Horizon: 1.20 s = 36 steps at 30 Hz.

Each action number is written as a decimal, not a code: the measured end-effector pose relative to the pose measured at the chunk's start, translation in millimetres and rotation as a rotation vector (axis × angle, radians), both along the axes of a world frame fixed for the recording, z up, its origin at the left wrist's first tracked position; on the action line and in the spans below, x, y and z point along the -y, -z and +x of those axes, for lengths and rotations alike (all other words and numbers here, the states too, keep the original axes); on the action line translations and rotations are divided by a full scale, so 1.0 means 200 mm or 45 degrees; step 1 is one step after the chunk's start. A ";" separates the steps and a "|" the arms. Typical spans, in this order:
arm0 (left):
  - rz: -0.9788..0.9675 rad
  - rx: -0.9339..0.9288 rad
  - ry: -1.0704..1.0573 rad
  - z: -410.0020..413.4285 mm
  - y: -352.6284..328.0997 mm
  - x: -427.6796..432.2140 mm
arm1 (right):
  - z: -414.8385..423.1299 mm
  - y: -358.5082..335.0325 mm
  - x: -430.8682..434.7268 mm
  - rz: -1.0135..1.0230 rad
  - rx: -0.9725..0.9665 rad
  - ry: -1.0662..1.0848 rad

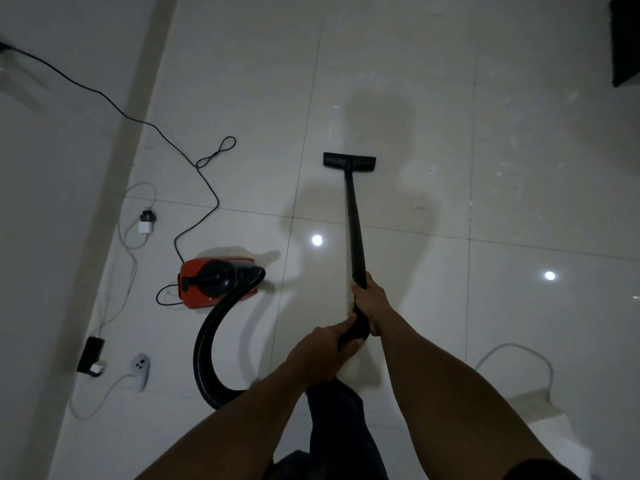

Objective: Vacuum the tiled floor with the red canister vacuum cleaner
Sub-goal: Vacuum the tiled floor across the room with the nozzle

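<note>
The red canister vacuum cleaner [204,284] sits on the glossy tiled floor [450,150] at left of centre. Its black ribbed hose [204,355] curves from the canister down and round toward my hands. A black wand [354,216] runs forward from my hands to the flat floor nozzle [349,161], which rests on the tiles ahead of me. My right hand [371,303] grips the wand higher up. My left hand [325,351] holds the handle end just behind it.
The vacuum's black power cord [204,174] snakes from the canister to the upper left wall. White cables, a charger plug [147,221], a black adapter [90,353] and a white controller [140,370] lie at left. Dark furniture [625,39] stands top right. A white cable [512,355] loops at right.
</note>
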State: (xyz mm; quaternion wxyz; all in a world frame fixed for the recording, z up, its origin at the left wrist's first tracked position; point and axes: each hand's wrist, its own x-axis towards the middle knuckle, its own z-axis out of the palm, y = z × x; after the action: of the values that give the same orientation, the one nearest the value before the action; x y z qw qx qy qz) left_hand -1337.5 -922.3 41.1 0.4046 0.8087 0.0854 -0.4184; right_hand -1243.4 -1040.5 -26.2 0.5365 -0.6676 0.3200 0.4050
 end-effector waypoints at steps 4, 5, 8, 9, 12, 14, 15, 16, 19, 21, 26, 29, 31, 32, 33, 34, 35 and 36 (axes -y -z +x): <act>0.015 0.016 -0.037 0.17 0.00 0.03 | 0.19 -0.02 0.01 -0.001 -0.001 -0.038; 0.018 0.011 -0.036 0.21 -0.01 0.03 | 0.24 -0.02 0.01 0.002 0.000 -0.041; 0.055 0.018 -0.010 0.35 -0.02 0.02 | 0.38 -0.01 -0.01 0.020 -0.006 -0.033; 0.058 0.022 -0.006 0.41 -0.04 0.01 | 0.43 -0.01 -0.02 0.023 -0.008 -0.036; 0.081 0.008 0.041 0.57 -0.10 -0.04 | 0.58 0.01 -0.07 0.021 -0.011 -0.060; 0.083 0.047 0.074 0.66 -0.08 -0.08 | 0.67 0.02 -0.11 0.026 0.002 -0.060; 0.072 0.065 0.075 0.71 -0.05 -0.12 | 0.73 0.02 -0.14 0.031 0.009 -0.059; 0.059 0.068 0.074 0.77 0.01 -0.16 | 0.79 0.04 -0.18 0.036 0.014 -0.058; 0.007 0.024 0.062 0.97 0.05 -0.28 | 0.97 0.09 -0.31 0.052 0.021 -0.044; 0.034 0.015 0.048 1.10 0.08 -0.37 | 1.10 0.12 -0.41 0.069 0.023 -0.037; 0.101 -0.019 -0.023 1.40 0.17 -0.62 | 1.44 0.16 -0.67 0.068 0.052 -0.022; 0.044 0.006 -0.031 1.63 0.10 -0.78 | 1.63 0.19 -0.82 0.065 0.052 -0.020; 0.042 0.021 -0.011 1.79 0.07 -0.87 | 1.75 0.20 -0.90 0.046 0.062 -0.024; 0.040 0.022 -0.002 1.87 0.06 -0.91 | 1.82 0.21 -0.93 0.045 0.065 -0.026; 0.041 0.019 0.011 1.94 0.06 -0.94 | 1.88 0.22 -0.96 0.039 0.059 -0.029; 0.025 0.018 0.009 2.01 0.07 -0.97 | 1.95 0.22 -0.98 0.032 0.050 -0.032; 0.010 0.016 0.011 2.08 0.06 -0.99 | 2.01 0.21 -1.00 0.024 0.046 -0.039; -0.007 0.022 0.011 2.15 0.06 -1.01 | 2.09 0.23 -1.02 0.020 0.056 -0.052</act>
State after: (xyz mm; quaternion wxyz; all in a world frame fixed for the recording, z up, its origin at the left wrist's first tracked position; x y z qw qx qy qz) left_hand -907.5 -719.9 28.6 0.4059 0.8115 0.0773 -0.4132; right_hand -826.2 -837.3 -71.2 0.5403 -0.6786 0.2912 0.4034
